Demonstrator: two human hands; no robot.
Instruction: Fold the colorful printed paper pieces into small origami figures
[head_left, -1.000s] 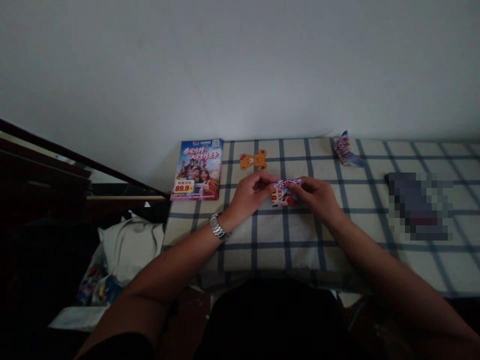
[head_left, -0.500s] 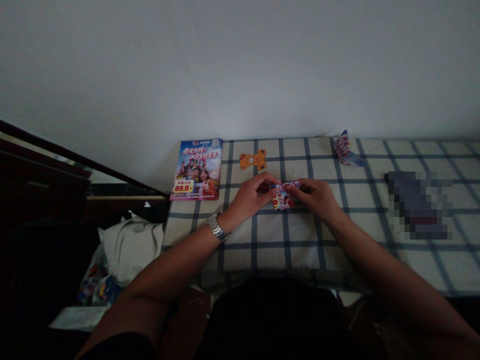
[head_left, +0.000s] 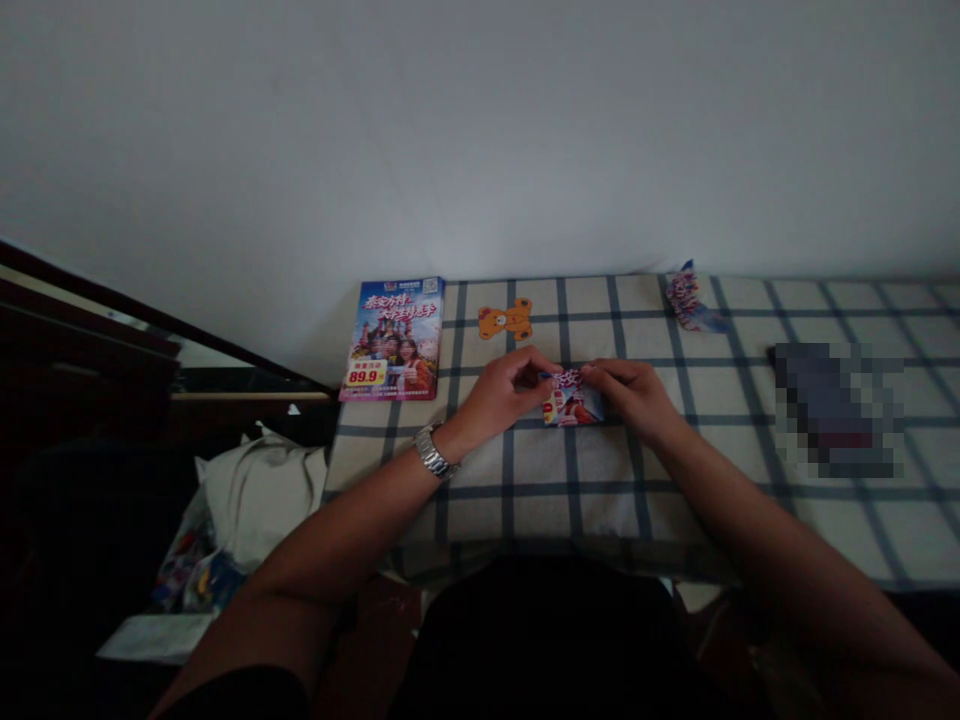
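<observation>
Between my hands, low over the checked cloth, is a small folded flyer (head_left: 574, 405) with coloured print. My left hand (head_left: 517, 385) pinches its upper left corner between thumb and fingers. At the upper right corner, my right hand (head_left: 626, 390) grips it with the thumb on top. Beyond my left hand lies a flat orange bear cutout (head_left: 505, 320). A stack of flyers (head_left: 394, 340), printed with "89.9" and a castle picture, rests at the far left corner of the cloth. The undersides of the fingers are hidden.
A checked cloth (head_left: 487, 500) covers the surface against a white wall (head_left: 480, 140). A crumpled printed paper (head_left: 686, 300) lies at the back right, and a dark pixelated object (head_left: 832, 410) farther right. White bags (head_left: 262, 490) stand on the lower left, beside dark furniture (head_left: 75, 390).
The folded flyer now shows a flatter, wider face, with more of its print visible. My right thumb has shifted slightly left along its top edge. My left hand is almost unmoved.
</observation>
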